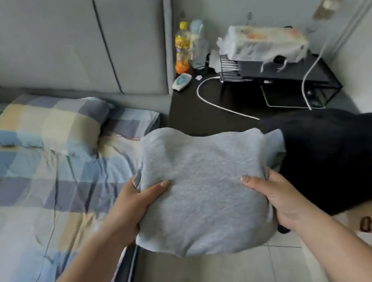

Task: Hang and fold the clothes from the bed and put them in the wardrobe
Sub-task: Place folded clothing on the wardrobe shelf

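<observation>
Now the left hand (134, 204) and right hand (280, 197) grip the folded grey garment (201, 191) flat, pointing away.

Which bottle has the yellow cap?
The orange drink bottle, closest to the headboard. The clear bottle beside it has a pale blue top instead.

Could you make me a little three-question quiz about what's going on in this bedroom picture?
1. True or false: the folded grey garment lies flat on the bed.
2. What does the right hand grip besides the grey one? A) pillow B) black garment C) bottle
3. Which hand holds the grey garment's left edge?

Key: 1 false, both hands hold it up. 2 B, the black garment. 3 the left hand.
</observation>
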### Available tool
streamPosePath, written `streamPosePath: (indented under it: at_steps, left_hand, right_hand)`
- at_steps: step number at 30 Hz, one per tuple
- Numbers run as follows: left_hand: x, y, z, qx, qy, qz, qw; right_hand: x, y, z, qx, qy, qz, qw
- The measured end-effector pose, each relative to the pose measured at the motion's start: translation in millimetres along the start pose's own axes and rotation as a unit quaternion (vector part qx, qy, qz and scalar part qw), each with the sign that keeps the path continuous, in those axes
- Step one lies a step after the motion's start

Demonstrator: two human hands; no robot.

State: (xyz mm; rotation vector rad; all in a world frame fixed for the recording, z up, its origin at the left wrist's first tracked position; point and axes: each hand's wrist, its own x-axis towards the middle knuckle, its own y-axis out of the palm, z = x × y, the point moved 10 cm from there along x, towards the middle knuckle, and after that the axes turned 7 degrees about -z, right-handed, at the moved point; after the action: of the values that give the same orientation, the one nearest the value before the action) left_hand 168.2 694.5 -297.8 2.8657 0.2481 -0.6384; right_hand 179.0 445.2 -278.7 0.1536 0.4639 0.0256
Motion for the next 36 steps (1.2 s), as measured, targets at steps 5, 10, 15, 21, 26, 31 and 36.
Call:
streamPosePath:
  at_steps: [5,10,15,21,26,31,36]
  left_hand:
    - [-43,174,47,0.034,-0.041,0.131,0.99]
    - [-101,339,91,0.089,-0.055,0.236,0.966]
    - [-142,466,118,0.137,-0.061,0.329,0.932]
    - [-150,578,150,0.172,-0.097,0.424,0.884]
    - [-137,657,182,0.184,-0.139,0.484,0.844]
    - [-125,728,212,0.196,-0.198,0.518,0.809]
    - [-110,780,239,0.231,-0.198,0.536,0.788]
  right_hand:
    - [-83,-176,-5,0.014,-0.014,-0.117,0.993]
    - [-179,-330,-5,0.064,-0.036,-0.236,0.969]
    - [-246,-433,-27,0.163,-0.02,-0.314,0.935]
    - [-275,-510,-47,0.263,-0.029,-0.415,0.87]
    - [-280,-560,-63,0.3,-0.029,-0.511,0.805]
    - [-279,-593,-64,0.324,-0.034,-0.581,0.746]
    - [-273,-617,-63,0.341,-0.056,-0.608,0.715]
